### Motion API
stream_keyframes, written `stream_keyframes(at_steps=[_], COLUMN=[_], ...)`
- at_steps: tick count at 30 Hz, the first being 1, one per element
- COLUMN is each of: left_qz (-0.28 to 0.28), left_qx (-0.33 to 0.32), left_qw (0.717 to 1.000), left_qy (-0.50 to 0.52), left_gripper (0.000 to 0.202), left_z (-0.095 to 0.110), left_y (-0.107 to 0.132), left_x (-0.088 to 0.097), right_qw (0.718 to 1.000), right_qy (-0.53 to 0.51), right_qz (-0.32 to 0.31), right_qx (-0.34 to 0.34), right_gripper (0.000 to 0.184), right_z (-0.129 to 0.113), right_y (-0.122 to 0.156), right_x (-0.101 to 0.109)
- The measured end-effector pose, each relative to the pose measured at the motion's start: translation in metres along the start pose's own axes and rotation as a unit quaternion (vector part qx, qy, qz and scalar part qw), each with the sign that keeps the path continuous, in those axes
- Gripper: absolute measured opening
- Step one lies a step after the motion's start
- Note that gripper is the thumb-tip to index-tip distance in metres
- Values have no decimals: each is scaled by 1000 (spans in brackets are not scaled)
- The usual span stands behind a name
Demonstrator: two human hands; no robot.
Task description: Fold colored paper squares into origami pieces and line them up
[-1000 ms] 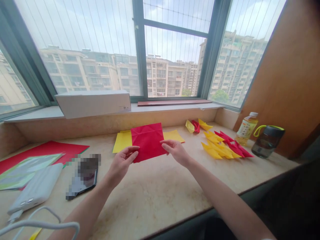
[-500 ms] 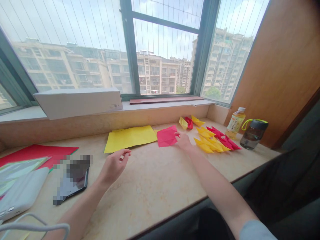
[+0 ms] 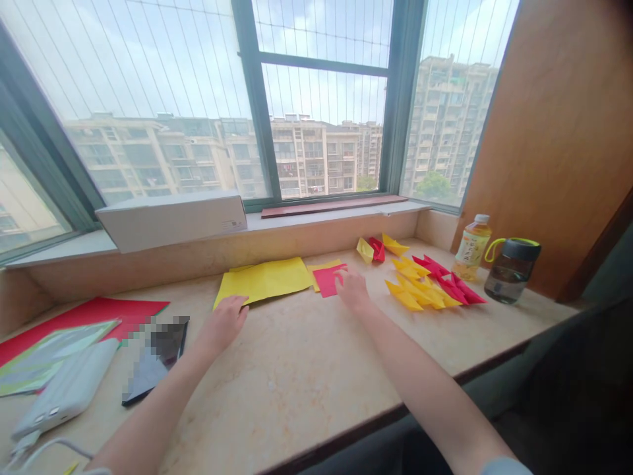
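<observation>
While the left hand [image 3: 223, 324] lies open on yellow paper [image 3: 262, 280], right hand [image 3: 353, 291] open, touching red paper [image 3: 327, 280]

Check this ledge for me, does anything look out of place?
The red square lies skewed across a smaller yellow piece, its edges not lined up with it, under the right hand. The phone also looks odd: a pixelated patch covers part of it.
</observation>
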State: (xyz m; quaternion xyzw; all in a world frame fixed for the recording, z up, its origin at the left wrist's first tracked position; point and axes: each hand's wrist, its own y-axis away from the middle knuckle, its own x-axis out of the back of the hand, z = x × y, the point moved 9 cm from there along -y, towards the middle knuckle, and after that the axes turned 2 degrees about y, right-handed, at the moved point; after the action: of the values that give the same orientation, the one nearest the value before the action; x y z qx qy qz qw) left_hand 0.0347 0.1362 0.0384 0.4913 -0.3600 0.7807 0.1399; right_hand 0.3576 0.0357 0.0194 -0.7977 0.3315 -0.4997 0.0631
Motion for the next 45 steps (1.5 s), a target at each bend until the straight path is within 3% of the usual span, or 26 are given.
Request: stream_keyframes(at_steps=[3,7,11,14,16,19,24,28,33,37,42,45], left_qz=[-45,-89,-107,-92,-57,31,195,254,316,273,86,12], left_qx=[1,10,36,53,60,69,81,88,142,155,172,184], left_qw=[999,996,993,994,997,997,977,956,906,871,839,819], left_qy=[-7,-9,-17,-11,-6,2,44,117,244,377,508,543], left_gripper=[37,31,32,32,31,21,34,29,33,40,45,45], left_z=[8,9,3,2,2,4,7,10,3,10,38,43], left_y=[-13,-33,-48,-50,-48,-43,-31,-24,-17,-18,-4,14], left_x=[-14,-28,-34,-27,-13,22,84,102,108,91,42,20], right_qw=[999,996,995,994,993,993,991,986,975,965,892,884], right_qy=[-15,-32,-42,-48,-53,-65,-101,-133,-181,-229,-442,-461], right_qz=[-23,-42,-42,-41,-40,-37,-31,-30,-25,-16,-55,-65], right_qx=[45,76,86,94,99,96,81,91,124,129,79,48], right_gripper=[27,29,31,30,30,31,35,39,49,63,52,48], right_z=[-15,-14,-10,-13,-14,-12,-6,-11,-21,-32,-44,-44], right_y=[6,8,8,8,9,7,4,5,10,15,20,22], right_x=[-5,-9,-10,-10,-10,-11,-15,-16,-13,-4,9,15])
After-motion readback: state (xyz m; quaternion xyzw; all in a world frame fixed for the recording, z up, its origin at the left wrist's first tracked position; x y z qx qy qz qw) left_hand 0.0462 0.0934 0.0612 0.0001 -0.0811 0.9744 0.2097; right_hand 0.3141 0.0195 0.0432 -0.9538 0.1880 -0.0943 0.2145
